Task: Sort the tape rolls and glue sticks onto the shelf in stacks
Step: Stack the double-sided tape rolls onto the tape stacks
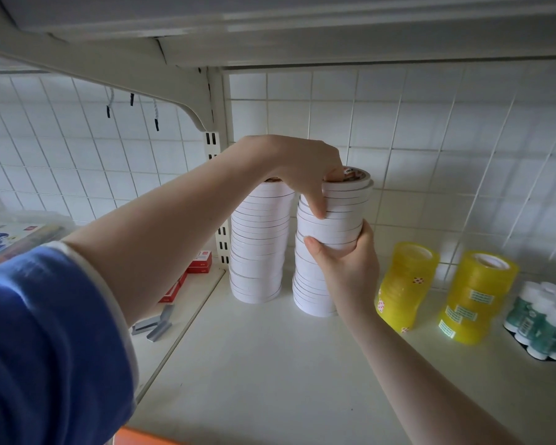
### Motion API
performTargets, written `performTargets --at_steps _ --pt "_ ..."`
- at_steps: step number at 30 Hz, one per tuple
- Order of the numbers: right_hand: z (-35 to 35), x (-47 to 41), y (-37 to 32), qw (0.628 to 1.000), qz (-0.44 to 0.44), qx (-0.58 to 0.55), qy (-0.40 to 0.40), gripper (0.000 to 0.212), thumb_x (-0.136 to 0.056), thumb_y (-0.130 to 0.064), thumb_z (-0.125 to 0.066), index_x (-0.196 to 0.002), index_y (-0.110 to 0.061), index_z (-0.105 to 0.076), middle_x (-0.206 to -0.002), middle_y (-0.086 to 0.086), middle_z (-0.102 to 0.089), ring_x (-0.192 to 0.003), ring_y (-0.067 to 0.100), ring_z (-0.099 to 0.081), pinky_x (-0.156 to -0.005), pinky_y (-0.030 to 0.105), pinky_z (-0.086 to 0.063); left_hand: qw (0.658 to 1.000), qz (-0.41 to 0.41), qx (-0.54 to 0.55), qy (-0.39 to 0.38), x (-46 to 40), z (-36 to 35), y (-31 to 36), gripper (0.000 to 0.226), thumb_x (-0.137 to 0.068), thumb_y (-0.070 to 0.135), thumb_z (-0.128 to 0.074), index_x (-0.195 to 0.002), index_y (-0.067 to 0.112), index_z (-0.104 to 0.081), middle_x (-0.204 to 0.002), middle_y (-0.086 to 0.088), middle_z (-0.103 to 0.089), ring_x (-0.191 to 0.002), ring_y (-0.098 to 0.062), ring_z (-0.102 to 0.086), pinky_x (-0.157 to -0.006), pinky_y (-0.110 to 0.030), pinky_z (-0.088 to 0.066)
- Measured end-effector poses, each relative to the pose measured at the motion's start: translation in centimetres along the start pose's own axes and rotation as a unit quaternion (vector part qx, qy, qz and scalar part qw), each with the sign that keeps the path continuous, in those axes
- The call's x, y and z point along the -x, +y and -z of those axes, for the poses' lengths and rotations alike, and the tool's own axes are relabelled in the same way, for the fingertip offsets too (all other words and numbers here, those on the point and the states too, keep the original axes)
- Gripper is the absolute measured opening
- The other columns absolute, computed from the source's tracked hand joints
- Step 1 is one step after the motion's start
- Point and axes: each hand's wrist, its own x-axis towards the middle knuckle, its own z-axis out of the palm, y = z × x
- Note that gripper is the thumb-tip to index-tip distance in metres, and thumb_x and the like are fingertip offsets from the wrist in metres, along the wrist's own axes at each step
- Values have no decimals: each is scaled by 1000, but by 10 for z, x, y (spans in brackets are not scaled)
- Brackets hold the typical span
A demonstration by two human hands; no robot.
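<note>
Hands (305, 175) (344, 264) both grip the right white tape stack (331, 216) on the shelf (270, 364); glue sticks (546, 319), seemingly bundled, stand far right.

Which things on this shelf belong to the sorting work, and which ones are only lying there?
Belong to the job:
right white tape stack, gripped by left hand and right hand
left white tape stack
two yellow tape stacks
glue sticks

Just lying about:
red boxes
loose staples
</note>
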Motion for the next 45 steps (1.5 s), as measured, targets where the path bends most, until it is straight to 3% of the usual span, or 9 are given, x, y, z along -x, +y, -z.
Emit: performTargets --at_steps 5,11,18,23,26,30,36,40,45 --pt "0 0 0 999 19 32 -2 70 -62 -42 -81 -120 -17 -50 -99 -12 -57 -87 8 -52 -69 21 -37 1000 4 1 -1 2 0 -3 28 -70 36 -76 -74 16 -57 -66 2 -45 -61 -17 -43 -55 -27 -32" --pt "-9 5 -1 999 23 47 0 113 -58 -38 -86 -146 -7 -23 -143 6 -40 -129 21 -39 -98 27 -34 1000 4 -2 0 2 -1 -3 32 -71 36 -76 -67 16 -51 -63 2 -42 -60 -16 -40 -54 -27 -29" --pt "-9 0 4 997 31 66 3 98 -59 -43 -83 -137 -9 -36 -131 3 -53 -117 23 -51 -88 32 -45 1000 6 -13 -1 3 0 -1 31 -71 35 -75 -68 16 -51 -62 3 -43 -58 -15 -40 -56 -28 -31" --pt "-5 2 6 998 25 60 -5 112 -59 -39 -86 -145 -5 -22 -139 8 -44 -126 22 -43 -96 28 -38 1000 3 -8 1 2 1 5 33 -71 32 -75 -61 24 -45 -60 5 -40 -56 -12 -39 -53 -27 -30" --pt "-1 10 16 997 2 72 -16 115 -58 -41 -86 -145 -4 -21 -137 11 -45 -125 25 -44 -97 38 -42 1000 0 -12 3 3 1 7 30 -73 33 -74 -66 23 -47 -62 6 -42 -58 -11 -40 -54 -26 -30" --pt "1 20 29 994 -33 94 -42 97 -61 -43 -83 -137 -6 -35 -131 6 -52 -119 25 -50 -87 31 -44 1000 0 -14 17 6 0 7 31 -73 35 -73 -82 12 -55 -69 3 -46 -67 -17 -44 -57 -27 -32" --pt "8 24 30 990 -28 120 -69 101 -67 -43 -79 -141 1 -28 -138 14 -45 -127 27 -42 -97 28 -35 997 6 -8 71 17 1 11 46 -76 40 -71 -115 19 -59 -111 5 -55 -104 -17 -53 -91 -36 -46" --pt "32 35 32 978 -32 169 -121 93 -79 -44 -70 -146 -2 -22 -145 12 -39 -133 23 -36 -101 25 -28 995 -2 14 98 24 4 17 41 -76 39 -72 -113 24 -60 -109 8 -60 -102 -12 -55 -91 -36 -47" --pt "67 50 31 962 -51 211 -165 66 -83 -42 -65 -138 -11 -44 -136 6 -52 -125 18 -48 -99 29 -38 988 -22 -15 151 23 3 31 50 -78 40 -70 -123 24 -55 -121 4 -57 -110 -16 -51 -91 -32 -43"
